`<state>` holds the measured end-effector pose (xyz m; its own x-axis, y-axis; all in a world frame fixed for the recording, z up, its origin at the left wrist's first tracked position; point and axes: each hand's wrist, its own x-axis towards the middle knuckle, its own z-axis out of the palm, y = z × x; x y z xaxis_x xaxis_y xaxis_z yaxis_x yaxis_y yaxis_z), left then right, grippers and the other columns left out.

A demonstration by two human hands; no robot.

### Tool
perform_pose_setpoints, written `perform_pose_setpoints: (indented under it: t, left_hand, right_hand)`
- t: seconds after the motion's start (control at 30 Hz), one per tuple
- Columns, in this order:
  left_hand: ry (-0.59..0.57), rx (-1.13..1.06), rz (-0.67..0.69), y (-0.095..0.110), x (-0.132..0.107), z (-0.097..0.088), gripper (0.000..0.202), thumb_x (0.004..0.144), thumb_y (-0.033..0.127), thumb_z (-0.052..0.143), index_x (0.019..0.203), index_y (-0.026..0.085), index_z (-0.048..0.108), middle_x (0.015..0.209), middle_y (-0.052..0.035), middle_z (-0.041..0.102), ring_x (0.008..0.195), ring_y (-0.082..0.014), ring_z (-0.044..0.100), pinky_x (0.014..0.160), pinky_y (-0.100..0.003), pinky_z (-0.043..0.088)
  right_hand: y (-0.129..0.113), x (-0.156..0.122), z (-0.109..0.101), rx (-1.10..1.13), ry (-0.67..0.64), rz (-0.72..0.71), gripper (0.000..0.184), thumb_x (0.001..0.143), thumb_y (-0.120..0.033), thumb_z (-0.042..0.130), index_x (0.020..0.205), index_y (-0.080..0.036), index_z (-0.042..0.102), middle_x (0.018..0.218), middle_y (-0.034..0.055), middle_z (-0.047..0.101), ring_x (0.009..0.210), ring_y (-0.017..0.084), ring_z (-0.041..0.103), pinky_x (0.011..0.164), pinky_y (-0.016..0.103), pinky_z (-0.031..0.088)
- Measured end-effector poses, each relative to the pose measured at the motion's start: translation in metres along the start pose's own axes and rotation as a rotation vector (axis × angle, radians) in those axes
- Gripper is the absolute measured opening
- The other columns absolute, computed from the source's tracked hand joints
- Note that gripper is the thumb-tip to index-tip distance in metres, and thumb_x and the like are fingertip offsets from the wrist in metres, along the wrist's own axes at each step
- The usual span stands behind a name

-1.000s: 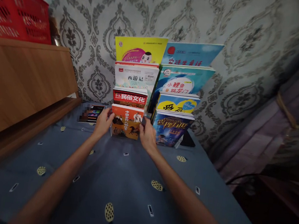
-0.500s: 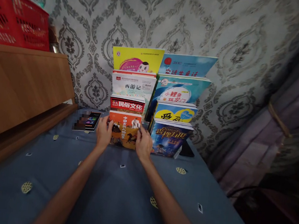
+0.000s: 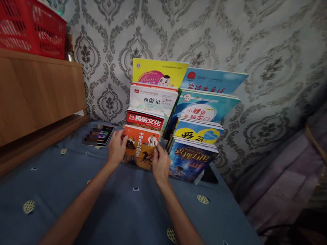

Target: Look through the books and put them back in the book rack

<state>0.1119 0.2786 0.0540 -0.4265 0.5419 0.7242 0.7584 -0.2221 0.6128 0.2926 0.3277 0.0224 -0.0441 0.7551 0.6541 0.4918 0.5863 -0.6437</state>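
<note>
An orange book [image 3: 139, 148] with horses on its cover stands upright at the front of the left row. My left hand [image 3: 116, 149] grips its left edge, fingers curled behind it, while my right hand [image 3: 161, 163] holds the right edge. Behind it rise a red-titled book [image 3: 146, 119], a white book [image 3: 152, 100] and a taller yellow book [image 3: 150, 68]. Beside my right hand, a dark blue book [image 3: 188, 160] fronts the right row, with a yellow-and-blue book [image 3: 193, 131], a teal book [image 3: 212, 104] and a blue book [image 3: 215, 79] behind it.
A dark booklet [image 3: 105, 135] lies left of the rows on the blue patterned cloth [image 3: 111, 219]. Further left, a wooden cabinet [image 3: 26, 103] carries a red basket [image 3: 27, 24]. Patterned wallpaper backs the books; a curtain [image 3: 290, 176] hangs at right. A flat black object [image 3: 210, 174] lies behind the dark blue book.
The view has shifted, so the books and hands appear slightly lower and further right. Both hands stay at the orange book's edges, and the rows look unchanged.
</note>
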Motion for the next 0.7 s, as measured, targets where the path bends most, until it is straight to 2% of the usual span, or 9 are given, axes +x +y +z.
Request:
perform_pose_setpoints:
  t: [0.13,0.23,0.53,0.7]
  left_hand:
    - [-0.002,0.027,0.046,0.0042,-0.0024,0.0012,0.04,0.094,0.023,0.044,0.133,0.019,0.054,0.117,-0.013,0.06,0.116,-0.0283,0.056,0.102,-0.044,0.046]
    - [-0.017,0.015,0.05,0.0047,-0.0031,0.0012,0.049,0.093,0.021,0.045,0.141,0.023,0.049,0.124,-0.0134,0.059,0.123,-0.0289,0.053,0.106,-0.045,0.044]
    - [-0.043,-0.085,0.036,-0.0022,0.0042,-0.0021,0.048,0.09,0.022,0.05,0.138,0.021,0.056,0.114,-0.0114,0.061,0.11,-0.0264,0.059,0.099,-0.042,0.049]
    - [-0.05,-0.114,0.046,-0.0013,0.0067,-0.0039,0.047,0.089,0.021,0.051,0.135,0.023,0.059,0.108,-0.009,0.063,0.101,-0.0241,0.061,0.094,-0.039,0.051]
  right_hand:
    - [-0.0012,-0.0003,-0.0007,-0.038,0.007,-0.014,0.048,0.094,-0.025,0.036,0.13,-0.014,0.066,0.102,0.0169,0.071,0.085,0.029,0.066,0.079,0.042,0.053]
    - [-0.0021,-0.0007,-0.0011,-0.033,0.012,-0.022,0.047,0.094,-0.025,0.037,0.13,-0.016,0.066,0.103,0.0161,0.072,0.088,0.028,0.066,0.081,0.042,0.053]
    - [-0.0025,-0.0005,-0.0025,-0.02,-0.001,-0.014,0.047,0.094,-0.025,0.038,0.129,-0.012,0.066,0.104,0.0175,0.073,0.089,0.029,0.067,0.081,0.042,0.053]
    - [-0.0022,-0.0001,-0.0016,0.014,0.011,-0.026,0.046,0.093,-0.024,0.039,0.129,-0.014,0.066,0.108,0.0169,0.073,0.093,0.029,0.068,0.085,0.043,0.053]
